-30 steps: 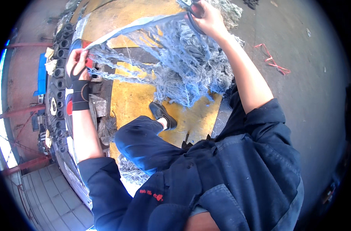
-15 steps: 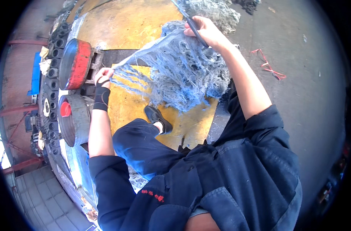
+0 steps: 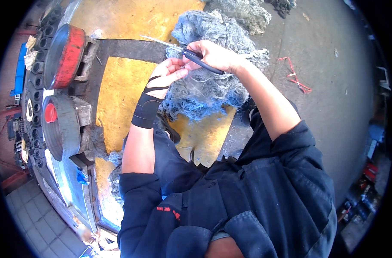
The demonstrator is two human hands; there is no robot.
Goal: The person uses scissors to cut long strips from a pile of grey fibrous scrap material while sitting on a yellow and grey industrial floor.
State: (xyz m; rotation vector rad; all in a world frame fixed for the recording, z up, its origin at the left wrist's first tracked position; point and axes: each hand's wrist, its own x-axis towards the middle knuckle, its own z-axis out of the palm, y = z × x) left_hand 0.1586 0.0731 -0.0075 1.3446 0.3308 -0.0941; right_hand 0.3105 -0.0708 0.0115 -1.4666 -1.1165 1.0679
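Observation:
A pair of scissors [image 3: 197, 59] with dark handles sits in my right hand [image 3: 213, 55], its pale blades pointing left. Close by, my left hand [image 3: 165, 74], with a black wrist wrap [image 3: 146, 109], has its fingers and thumb drawn in toward the right hand's fingertips. Whatever is between the left fingers is too small to make out. Just beyond and below both hands lies a tangled heap of blue-grey yarn [image 3: 204, 92], partly covered by them. More of the same yarn spreads farther away.
Yellow sheets [image 3: 120, 92] cover part of the dark floor. At the left stand a red-and-black drum section [image 3: 73, 58] and a grey one [image 3: 71, 124] beside concrete blocks. Red string [image 3: 294, 76] lies on the right. A paler yarn heap [image 3: 247, 15] is at the far side.
The cloth strip stretched between my hands no longer shows. My left hand has moved right and up to meet my right hand, which came down and left, turning the scissors' blades leftward.

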